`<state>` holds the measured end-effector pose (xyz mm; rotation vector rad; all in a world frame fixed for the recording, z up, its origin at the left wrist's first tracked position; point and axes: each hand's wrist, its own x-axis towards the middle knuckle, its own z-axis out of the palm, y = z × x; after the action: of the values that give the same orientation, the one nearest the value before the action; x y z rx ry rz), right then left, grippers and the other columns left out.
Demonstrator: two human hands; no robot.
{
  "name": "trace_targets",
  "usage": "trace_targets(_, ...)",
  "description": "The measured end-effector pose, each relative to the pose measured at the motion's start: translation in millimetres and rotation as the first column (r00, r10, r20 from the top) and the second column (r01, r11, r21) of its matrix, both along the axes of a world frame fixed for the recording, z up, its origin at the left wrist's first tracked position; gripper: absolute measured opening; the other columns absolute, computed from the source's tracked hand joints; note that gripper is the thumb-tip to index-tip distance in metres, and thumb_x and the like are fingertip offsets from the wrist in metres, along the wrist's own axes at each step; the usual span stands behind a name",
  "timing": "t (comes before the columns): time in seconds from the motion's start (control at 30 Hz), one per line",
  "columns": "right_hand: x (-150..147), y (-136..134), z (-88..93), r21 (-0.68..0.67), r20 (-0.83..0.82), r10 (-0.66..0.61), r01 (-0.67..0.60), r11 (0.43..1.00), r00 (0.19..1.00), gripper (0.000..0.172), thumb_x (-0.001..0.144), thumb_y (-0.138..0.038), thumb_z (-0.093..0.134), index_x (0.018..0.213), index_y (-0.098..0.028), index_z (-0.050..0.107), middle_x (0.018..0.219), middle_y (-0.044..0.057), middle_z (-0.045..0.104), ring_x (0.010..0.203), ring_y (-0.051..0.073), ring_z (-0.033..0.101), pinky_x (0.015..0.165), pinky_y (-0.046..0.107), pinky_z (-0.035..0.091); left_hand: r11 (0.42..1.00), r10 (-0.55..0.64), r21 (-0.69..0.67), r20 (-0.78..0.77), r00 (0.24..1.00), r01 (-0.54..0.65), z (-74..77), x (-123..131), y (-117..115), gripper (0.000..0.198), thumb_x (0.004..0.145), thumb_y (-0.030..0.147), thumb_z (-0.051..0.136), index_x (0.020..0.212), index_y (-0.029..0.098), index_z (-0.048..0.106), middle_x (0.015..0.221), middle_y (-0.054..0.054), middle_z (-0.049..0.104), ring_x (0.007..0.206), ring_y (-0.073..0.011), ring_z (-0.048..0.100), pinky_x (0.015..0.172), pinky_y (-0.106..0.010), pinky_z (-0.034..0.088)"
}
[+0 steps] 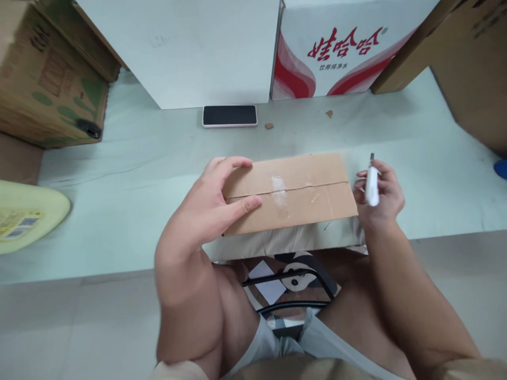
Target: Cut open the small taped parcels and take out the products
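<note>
A brown cardboard box (317, 198) with a central seam and a short piece of clear tape (279, 191) lies at the front edge of the table. My left hand (216, 198) grips its left end, thumb on top and fingers at the far side. Just beyond the box's right end, my right hand (382, 195) holds a small white tool (372, 186) with a dark tip pointing away from me; it looks like a cutter. The fingers of that hand are curled behind the tool and partly hidden.
A black-screened phone (229, 116) lies behind the box, near small brown scraps (269, 126). White cartons (214, 53) stand at the back, with brown cartons (59, 84) at the left and more at the right. A yellow-green bottle (31, 216) lies at the left edge.
</note>
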<state>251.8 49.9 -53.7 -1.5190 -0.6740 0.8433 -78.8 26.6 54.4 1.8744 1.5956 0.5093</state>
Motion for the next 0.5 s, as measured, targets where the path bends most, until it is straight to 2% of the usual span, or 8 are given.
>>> trace_targets(0.03,-4.1,1.4,6.4,-0.001,-0.077,-0.042,0.042,0.999,0.996,0.045,0.052,-0.031,0.057,0.097,-0.027,0.056,0.08,0.001,0.058,0.055,0.013,0.046,0.043,0.026,0.019,1.0,-0.01,0.003,0.006,1.0,0.01,0.8,-1.3,-0.7,0.052,0.083,0.05,0.066,0.13,0.028,0.059,0.131,-0.005,0.059,0.112,-0.0254,0.059,0.094,-0.036,0.053)
trace_targets(0.1,-11.9,2.8,19.9,-0.002,-0.121,-0.105,0.105,0.994,0.987,0.049,0.045,-0.029,0.062,0.094,-0.027,0.055,0.077,-0.002,0.055,0.054,0.011,0.043,0.043,0.024,0.012,0.999,-0.043,0.007,0.016,0.999,0.043,2.8,-4.7,-2.2,0.055,0.082,0.052,0.068,0.131,0.029,0.059,0.131,-0.005,0.06,0.116,-0.0262,0.059,0.097,-0.037,0.052)
trace_targets(0.2,-19.3,-3.6,40.5,0.076,-0.031,-0.158,0.159,0.984,0.987,0.043,0.045,-0.032,0.062,0.086,-0.029,0.05,0.06,-0.007,0.043,0.049,0.011,0.036,0.044,0.025,0.014,0.993,-0.115,-0.017,0.029,0.993,0.116,4.5,-10.4,-4.1,0.061,0.078,0.055,0.071,0.132,0.029,0.06,0.129,-0.005,0.061,0.118,-0.0269,0.058,0.1,-0.039,0.051)
trace_targets(0.3,-21.9,-24.1,60.6,0.167,0.097,-0.197,0.179,0.97,0.976,0.033,0.054,-0.05,0.063,0.075,-0.03,0.047,0.05,-0.008,0.027,0.041,0.011,0.022,0.041,0.029,0.013,0.982,-0.173,-0.063,0.06,0.983,0.176,2.7,-13.4,-4.3,0.061,0.077,0.057,0.071,0.13,0.029,0.062,0.127,-0.005,0.061,0.114,-0.026,0.06,0.098,-0.039,0.052)
trace_targets(0.37,-25.6,-42.0,73.2,0.251,0.186,-0.178,0.128,0.959,0.966,0.039,0.064,-0.067,0.06,0.065,-0.03,0.047,0.049,-0.005,0.023,0.038,0.011,0.018,0.039,0.03,0.012,0.98,-0.183,-0.067,0.083,0.98,0.189,0.1,-12.5,-3.7,0.059,0.077,0.057,0.071,0.129,0.029,0.063,0.126,-0.005,0.061,0.112,-0.0253,0.06,0.097,-0.038,0.052)
trace_targets(0.4,-29.2,-50.5,79.0,0.294,0.24,-0.137,0.062,0.954,0.961,0.043,0.069,-0.071,0.058,0.06,-0.03,0.047,0.048,-0.004,0.025,0.037,0.012,0.021,0.038,0.031,0.014,0.98,-0.182,-0.063,0.091,0.979,0.188,-1.4,-10.8,-3.2,0.059,0.077,0.056,0.071,0.129,0.029,0.063,0.125,-0.005,0.06,0.111,-0.0249,0.061,0.097,-0.037,0.052)
trace_targets(0.5,-48.3,-68.9,92.8,0.364,0.378,0.024,-0.173,0.915,0.925,0.045,0.073,-0.068,0.061,0.052,-0.029,0.051,0.046,0.001,0.038,0.035,0.015,0.035,0.036,0.034,0.026,0.978,-0.193,-0.065,0.102,0.976,0.201,-5.4,-1.7,-1.3,0.059,0.077,0.051,0.073,0.129,0.027,0.063,0.123,-0.004,0.06,0.108,-0.0233,0.062,0.095,-0.036,0.052)
